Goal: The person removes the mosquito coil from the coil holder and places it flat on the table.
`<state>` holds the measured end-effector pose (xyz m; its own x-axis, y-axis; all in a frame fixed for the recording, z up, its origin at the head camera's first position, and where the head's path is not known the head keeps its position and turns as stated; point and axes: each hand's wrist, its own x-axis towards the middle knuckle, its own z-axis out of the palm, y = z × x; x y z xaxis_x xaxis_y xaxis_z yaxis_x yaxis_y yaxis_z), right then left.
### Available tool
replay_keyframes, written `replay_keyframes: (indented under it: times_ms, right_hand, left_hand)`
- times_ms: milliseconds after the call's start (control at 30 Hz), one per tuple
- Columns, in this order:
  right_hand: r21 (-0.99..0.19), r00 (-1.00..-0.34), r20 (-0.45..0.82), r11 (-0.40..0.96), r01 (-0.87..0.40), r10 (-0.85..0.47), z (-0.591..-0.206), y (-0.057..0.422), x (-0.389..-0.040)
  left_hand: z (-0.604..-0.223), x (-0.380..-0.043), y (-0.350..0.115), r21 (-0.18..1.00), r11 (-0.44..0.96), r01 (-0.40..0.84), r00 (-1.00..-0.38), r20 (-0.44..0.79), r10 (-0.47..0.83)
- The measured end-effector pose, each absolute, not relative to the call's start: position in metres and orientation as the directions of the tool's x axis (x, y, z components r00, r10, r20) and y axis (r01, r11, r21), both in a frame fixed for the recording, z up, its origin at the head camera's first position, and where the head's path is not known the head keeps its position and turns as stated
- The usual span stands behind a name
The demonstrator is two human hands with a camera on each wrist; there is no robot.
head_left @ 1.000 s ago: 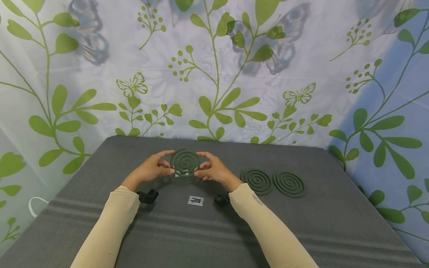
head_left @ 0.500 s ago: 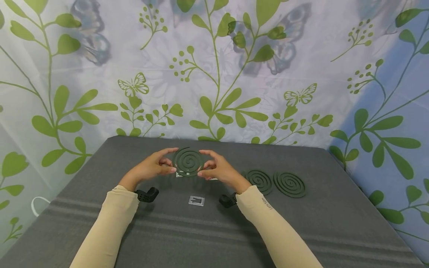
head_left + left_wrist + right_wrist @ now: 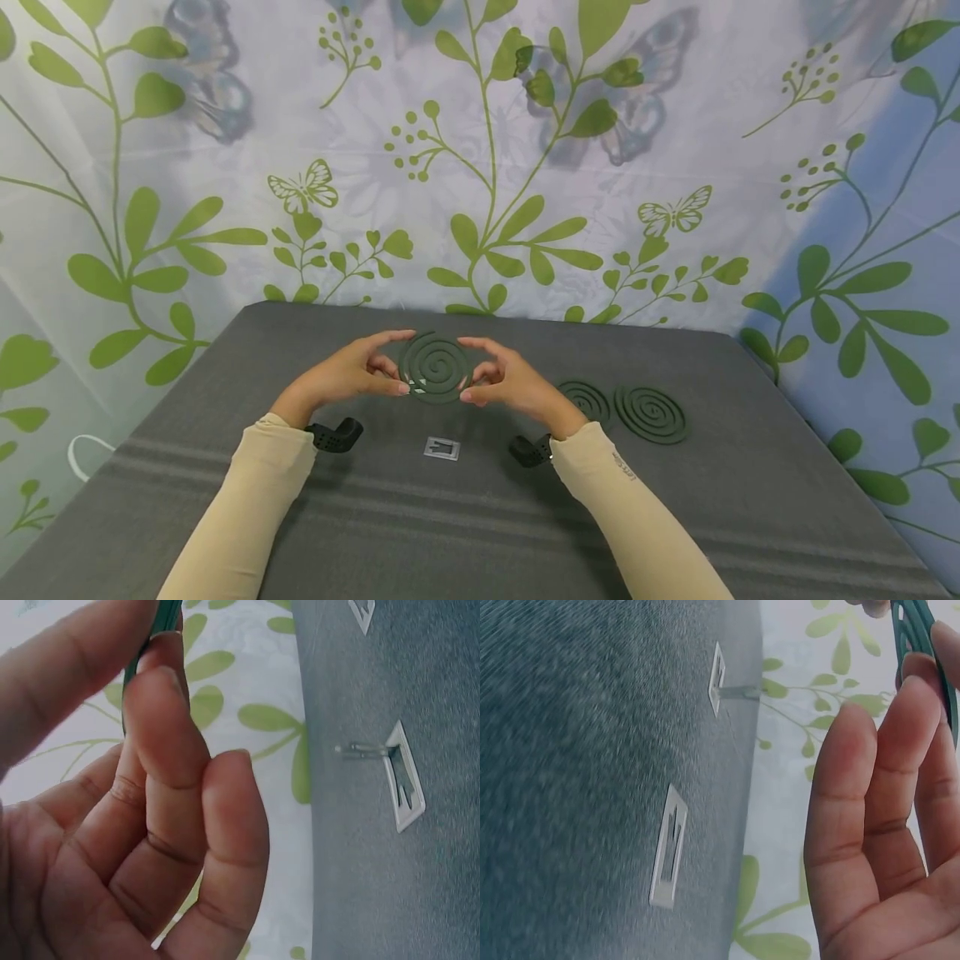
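A dark green mosquito coil [image 3: 437, 367] is held up above the table between both hands. My left hand [image 3: 347, 375] pinches its left edge with thumb and fingers. On the opposite edge, my right hand [image 3: 519, 385] pinches it the same way. In the left wrist view a coil stand [image 3: 409, 780], a thin metal plate with a raised prong, rests on the grey cloth. The right wrist view has another metal stand [image 3: 669, 847] nearer and a stand with a prong [image 3: 717, 679] farther off. Pale metal pieces show through the coil's gaps in the head view.
Two more mosquito coils, one [image 3: 651, 414] fully visible and one [image 3: 585, 402] partly behind the right wrist, lie on the grey-covered table [image 3: 420, 533]. A flat metal stand [image 3: 442, 448] lies below the hands. A leaf-patterned curtain [image 3: 480, 167] hangs behind.
Both hands, with the mosquito coil between them, have shifted slightly to the right. The right forearm now covers more of the nearer coil on the table.
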<state>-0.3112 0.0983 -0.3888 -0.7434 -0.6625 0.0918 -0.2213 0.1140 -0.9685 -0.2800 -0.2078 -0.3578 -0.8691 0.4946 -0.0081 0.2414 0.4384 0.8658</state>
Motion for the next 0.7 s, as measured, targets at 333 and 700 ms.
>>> replay_keyframes:
  times_ms: [333,700]
  right_hand:
    - [-0.973,-0.741,0.078,0.113,-0.203,-0.667,-0.385,0.119,-0.302]
    - [-0.974,-0.730,0.094,0.088,-0.208,-0.677,-0.385,0.144,-0.294]
  left_hand:
    - [-0.355,-0.275,-0.192,0.888,0.397,0.232,-0.849,-0.014,0.528]
    - [-0.353,-0.267,-0.169,0.900,0.345,0.267,-0.828,0.031,0.559]
